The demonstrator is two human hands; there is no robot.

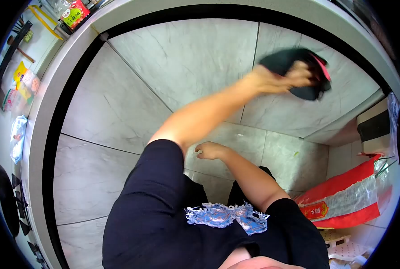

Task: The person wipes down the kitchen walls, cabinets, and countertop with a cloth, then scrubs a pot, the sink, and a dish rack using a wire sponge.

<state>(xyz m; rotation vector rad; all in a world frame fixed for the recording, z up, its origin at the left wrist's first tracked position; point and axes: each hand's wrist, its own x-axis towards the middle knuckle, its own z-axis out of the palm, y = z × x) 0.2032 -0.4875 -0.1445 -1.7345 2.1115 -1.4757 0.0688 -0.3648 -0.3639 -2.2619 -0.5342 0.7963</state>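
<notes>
My left hand (286, 80) reaches far forward and right, its fingers closed on a dark cloth (280, 62) with a pinkish-red strip along one side. Motion blurs both the hand and the cloth, which overlap a grey marbled cabinet door (357, 85) in this view. Closer to my body, my right hand (211, 150) hangs above the tiled floor (240, 134) between my knees. Its fingers are loosely curled in, and no object shows in them.
A pale countertop (40, 148) curves around the left and far side, with packets (18, 139) and a black pan (8, 199) on it. At the right stand a red-and-clear bag (343, 197) and a beige-and-black box (374, 127).
</notes>
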